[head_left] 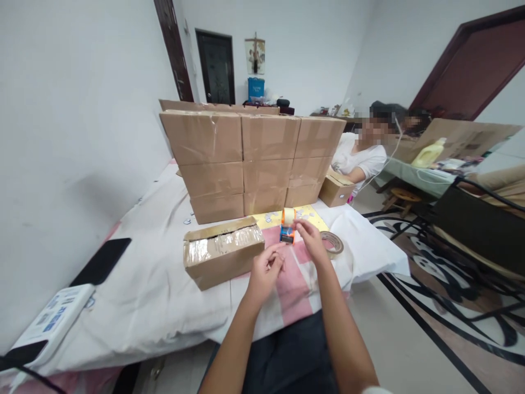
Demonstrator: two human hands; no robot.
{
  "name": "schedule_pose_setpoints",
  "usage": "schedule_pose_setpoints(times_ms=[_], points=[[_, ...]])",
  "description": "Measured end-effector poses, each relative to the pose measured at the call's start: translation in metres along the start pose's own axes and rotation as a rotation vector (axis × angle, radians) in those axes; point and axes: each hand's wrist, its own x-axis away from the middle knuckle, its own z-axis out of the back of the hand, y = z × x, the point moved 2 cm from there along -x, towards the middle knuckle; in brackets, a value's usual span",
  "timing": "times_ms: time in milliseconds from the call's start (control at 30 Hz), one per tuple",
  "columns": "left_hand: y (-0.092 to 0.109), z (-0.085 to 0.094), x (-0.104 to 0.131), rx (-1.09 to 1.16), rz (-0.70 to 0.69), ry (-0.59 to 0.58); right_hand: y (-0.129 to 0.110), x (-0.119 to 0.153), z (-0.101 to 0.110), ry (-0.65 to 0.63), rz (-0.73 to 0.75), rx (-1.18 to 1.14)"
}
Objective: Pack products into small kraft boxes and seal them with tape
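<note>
Left hand [266, 269] beside cardboard box [229, 260]

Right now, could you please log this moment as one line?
left hand: beside taped box; right hand: nearest tape dispenser; tape roll: beside right hand; stacked boxes: behind tape dispenser

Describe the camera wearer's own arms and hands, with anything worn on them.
The left hand and right hand are ungloved, with no ring, watch or bracelet that I can make out. The left forearm and right forearm are bare. A white patch, perhaps a sleeve, shows at the bottom edge.
</note>
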Motion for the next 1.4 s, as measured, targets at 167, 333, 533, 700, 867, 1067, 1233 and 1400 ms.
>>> schedule_pose_setpoints(times_ms=[167, 333, 533, 700, 867, 1067, 1233, 1400], points=[[0.017, 0.016, 0.017, -0.103, -0.028, 0.026, -0.070, 0.063, -0.023, -0.410, 0.147, 0.113], [0.026, 0.030, 0.033, -0.149, -0.067, 0.121, -0.102, 0.080, -0.049, -0.505, 0.310, 0.256], [0.045, 0.055, 0.042, -0.460, 0.089, 0.406, -0.125, 0.052, -0.081, -0.629, 0.531, 0.534], [0.063, 0.103, 0.027, -1.081, -0.090, 0.471, -0.144, 0.008, -0.109, -0.858, 0.647, 0.746], [0.054, 0.127, 0.013, -1.310, 0.028, 0.157, -0.125, -0.021, -0.150, -1.111, 0.581, 0.973], [0.046, 0.121, 0.021, -1.389, -0.064, 0.146, -0.091, -0.032, -0.185, -1.171, 0.533, 1.165], [0.044, 0.118, 0.025, -1.429, -0.110, 0.167, -0.083, -0.035, -0.187, -1.170, 0.491, 1.138], [0.042, 0.110, 0.026, -1.380, -0.101, 0.160, -0.073, -0.043, -0.182, -0.980, 0.381, 1.153]])
